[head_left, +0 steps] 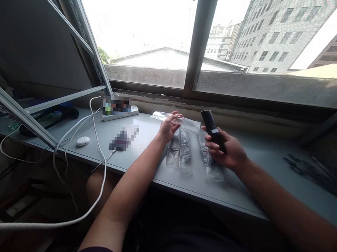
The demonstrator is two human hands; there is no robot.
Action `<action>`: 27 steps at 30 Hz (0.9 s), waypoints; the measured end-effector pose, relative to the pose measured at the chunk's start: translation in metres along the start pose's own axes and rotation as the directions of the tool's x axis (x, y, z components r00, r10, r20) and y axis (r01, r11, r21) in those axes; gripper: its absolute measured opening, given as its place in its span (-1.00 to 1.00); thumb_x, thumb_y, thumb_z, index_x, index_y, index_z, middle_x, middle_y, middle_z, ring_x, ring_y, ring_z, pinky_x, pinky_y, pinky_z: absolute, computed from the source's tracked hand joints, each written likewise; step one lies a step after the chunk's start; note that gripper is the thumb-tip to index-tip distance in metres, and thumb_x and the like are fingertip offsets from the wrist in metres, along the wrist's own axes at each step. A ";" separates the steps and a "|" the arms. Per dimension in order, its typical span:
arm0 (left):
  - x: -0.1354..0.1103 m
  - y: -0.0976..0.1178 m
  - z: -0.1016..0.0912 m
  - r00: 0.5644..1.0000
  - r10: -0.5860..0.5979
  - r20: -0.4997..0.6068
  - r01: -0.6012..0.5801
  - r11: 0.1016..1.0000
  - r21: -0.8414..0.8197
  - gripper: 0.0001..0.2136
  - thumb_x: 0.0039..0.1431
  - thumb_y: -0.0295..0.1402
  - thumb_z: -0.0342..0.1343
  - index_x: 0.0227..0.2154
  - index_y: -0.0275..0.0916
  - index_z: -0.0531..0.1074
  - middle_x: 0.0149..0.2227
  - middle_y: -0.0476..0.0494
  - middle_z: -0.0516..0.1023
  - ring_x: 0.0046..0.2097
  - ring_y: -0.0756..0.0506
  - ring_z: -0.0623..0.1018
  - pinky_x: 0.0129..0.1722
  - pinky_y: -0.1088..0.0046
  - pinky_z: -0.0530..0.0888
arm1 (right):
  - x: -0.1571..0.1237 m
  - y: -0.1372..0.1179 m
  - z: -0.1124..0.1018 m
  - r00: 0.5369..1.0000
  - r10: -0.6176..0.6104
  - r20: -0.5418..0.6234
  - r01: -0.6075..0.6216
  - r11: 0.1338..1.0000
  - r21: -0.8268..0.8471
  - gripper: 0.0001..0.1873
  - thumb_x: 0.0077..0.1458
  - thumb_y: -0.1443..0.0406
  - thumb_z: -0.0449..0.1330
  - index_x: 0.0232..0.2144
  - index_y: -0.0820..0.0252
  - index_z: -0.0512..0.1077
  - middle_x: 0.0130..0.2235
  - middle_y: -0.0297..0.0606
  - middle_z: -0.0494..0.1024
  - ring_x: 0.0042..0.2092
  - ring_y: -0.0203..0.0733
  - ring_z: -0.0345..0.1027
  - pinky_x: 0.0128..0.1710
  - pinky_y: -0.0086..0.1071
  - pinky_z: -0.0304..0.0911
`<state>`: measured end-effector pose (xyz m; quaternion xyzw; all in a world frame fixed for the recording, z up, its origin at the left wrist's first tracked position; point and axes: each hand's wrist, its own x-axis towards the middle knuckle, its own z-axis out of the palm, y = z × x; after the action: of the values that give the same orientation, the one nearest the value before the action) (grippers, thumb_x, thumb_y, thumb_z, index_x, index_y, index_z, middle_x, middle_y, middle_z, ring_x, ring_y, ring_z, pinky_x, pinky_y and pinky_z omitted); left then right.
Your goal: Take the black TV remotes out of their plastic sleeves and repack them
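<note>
My right hand [227,148] is wrapped round a black remote control [210,123], held tilted above the desk, with a small pale label on the side facing me. My left hand [168,128] is at a clear plastic bag [190,124], its fingers curled at the film, which spreads out to both sides of the hand. Below and between the hands, several clear bags with dark long items inside [180,151] lie side by side on the desk. One more bagged dark item [211,166] lies partly under my right hand.
A pile of dark long items [314,173] lies on the desk's right side. To the left are a white power strip [120,113], a round white object [82,141], a blurred-out item with a cable [122,140] and loose white cables [104,175]. A metal frame [85,41] slants up at left, before the window.
</note>
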<state>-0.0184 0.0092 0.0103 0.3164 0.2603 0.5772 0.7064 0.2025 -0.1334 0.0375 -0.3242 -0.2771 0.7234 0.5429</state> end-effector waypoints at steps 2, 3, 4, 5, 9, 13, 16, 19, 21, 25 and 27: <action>0.001 0.000 -0.001 1.000 0.001 0.002 -0.001 1.000 -0.006 -0.73 0.24 -0.42 0.36 0.00 -0.18 0.61 -0.04 -0.15 0.73 -0.09 -0.03 0.68 -0.30 0.60 0.50 | -0.001 0.002 0.001 1.000 -0.017 0.011 0.018 0.999 -0.051 -0.66 0.56 0.11 0.04 0.09 0.11 0.53 -0.26 -0.27 0.44 -0.48 -0.25 0.18 -0.67 -0.50 0.28; 0.001 -0.001 -0.001 1.000 0.000 0.002 0.000 1.000 -0.008 -0.72 0.23 -0.42 0.37 0.00 -0.18 0.61 -0.03 -0.15 0.73 -0.08 -0.03 0.68 -0.30 0.59 0.50 | -0.001 0.002 0.002 0.999 -0.032 0.012 0.032 0.997 -0.068 -0.65 0.55 0.08 0.07 0.08 0.11 0.54 -0.25 -0.25 0.44 -0.46 -0.23 0.20 -0.66 -0.48 0.31; 0.001 -0.001 -0.001 1.000 0.000 0.001 0.000 1.000 -0.009 -0.71 0.22 -0.42 0.37 0.00 -0.18 0.61 -0.03 -0.15 0.73 -0.08 -0.03 0.68 -0.30 0.60 0.50 | -0.001 0.003 0.002 0.999 -0.046 0.016 0.048 0.996 -0.074 -0.64 0.53 0.05 0.09 0.08 0.11 0.54 -0.24 -0.24 0.44 -0.44 -0.22 0.23 -0.63 -0.47 0.34; 0.002 -0.001 -0.001 1.000 -0.001 0.000 0.001 1.000 -0.008 -0.71 0.21 -0.42 0.38 0.00 -0.18 0.61 -0.03 -0.15 0.73 -0.07 -0.03 0.68 -0.30 0.60 0.50 | -0.001 0.003 0.002 0.998 -0.058 0.022 0.060 0.996 -0.070 -0.64 0.52 0.03 0.12 0.07 0.12 0.54 -0.25 -0.24 0.43 -0.42 -0.21 0.25 -0.61 -0.46 0.38; 0.002 -0.001 -0.001 1.000 0.000 -0.002 0.000 1.000 -0.002 -0.71 0.22 -0.42 0.37 0.00 -0.18 0.61 -0.03 -0.14 0.73 -0.08 -0.02 0.69 -0.30 0.61 0.51 | 0.000 0.001 0.002 0.998 -0.047 0.035 0.047 0.999 0.005 -0.71 0.50 0.11 0.17 0.09 0.12 0.52 -0.31 -0.31 0.34 -0.40 -0.21 0.26 -0.57 -0.48 0.45; 0.001 0.000 -0.001 1.000 0.005 0.002 -0.005 1.000 -0.002 -0.72 0.22 -0.41 0.37 0.00 -0.18 0.61 -0.06 -0.13 0.74 -0.11 -0.01 0.69 -0.31 0.61 0.51 | -0.001 -0.003 0.002 0.999 -0.008 -0.043 0.012 0.996 0.091 -0.68 0.55 0.11 0.07 0.11 0.11 0.50 -0.19 -0.20 0.46 -0.34 -0.21 0.36 -0.56 -0.50 0.47; 0.001 0.000 -0.001 1.000 0.009 0.005 -0.009 1.000 0.001 -0.73 0.22 -0.42 0.36 -0.02 -0.18 0.60 -0.08 -0.12 0.74 -0.11 -0.02 0.68 -0.31 0.61 0.51 | -0.001 -0.003 0.002 0.997 0.009 -0.073 0.001 0.990 0.138 -0.62 0.58 0.04 0.01 0.06 0.11 0.50 -0.11 -0.13 0.52 -0.36 -0.23 0.34 -0.65 -0.53 0.37; 0.001 0.000 0.000 1.000 0.006 0.004 -0.006 1.000 0.001 -0.72 0.21 -0.43 0.36 -0.02 -0.19 0.61 -0.07 -0.14 0.73 -0.11 -0.02 0.68 -0.31 0.59 0.51 | -0.002 -0.002 0.000 1.000 -0.003 -0.014 0.005 0.995 0.099 -0.63 0.59 0.08 -0.02 0.08 0.10 0.50 -0.19 -0.20 0.48 -0.44 -0.26 0.20 -0.73 -0.56 0.23; 0.000 0.001 0.000 1.000 0.001 0.004 -0.001 1.000 -0.004 -0.71 0.21 -0.43 0.37 0.00 -0.20 0.61 -0.05 -0.14 0.73 -0.11 -0.02 0.68 -0.30 0.58 0.51 | -0.002 -0.001 0.000 1.000 -0.003 0.031 0.001 0.998 0.065 -0.65 0.58 0.15 -0.01 0.13 0.13 0.50 -0.26 -0.27 0.41 -0.48 -0.27 0.15 -0.72 -0.57 0.22; 0.000 0.001 0.000 1.000 0.001 0.001 -0.001 1.000 -0.009 -0.72 0.22 -0.43 0.36 0.00 -0.19 0.61 -0.06 -0.13 0.73 -0.11 -0.02 0.68 -0.30 0.59 0.50 | -0.003 0.000 0.001 0.999 0.041 0.029 -0.045 0.988 0.147 -0.64 0.58 0.13 0.04 0.14 0.20 0.49 -0.32 -0.33 0.35 -0.50 -0.31 0.15 -0.69 -0.57 0.29; -0.001 0.002 0.001 1.000 0.002 -0.002 -0.002 1.000 -0.006 -0.73 0.24 -0.43 0.35 -0.01 -0.19 0.60 -0.08 -0.11 0.74 -0.12 -0.01 0.67 -0.31 0.60 0.50 | -0.004 0.000 0.003 0.998 0.057 0.004 -0.057 0.975 0.217 -0.64 0.58 0.10 0.07 0.15 0.21 0.47 -0.33 -0.34 0.35 -0.48 -0.29 0.23 -0.66 -0.56 0.36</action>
<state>-0.0192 0.0082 0.0123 0.3142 0.2589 0.5791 0.7064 0.2011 -0.1369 0.0402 -0.2716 -0.1867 0.7643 0.5543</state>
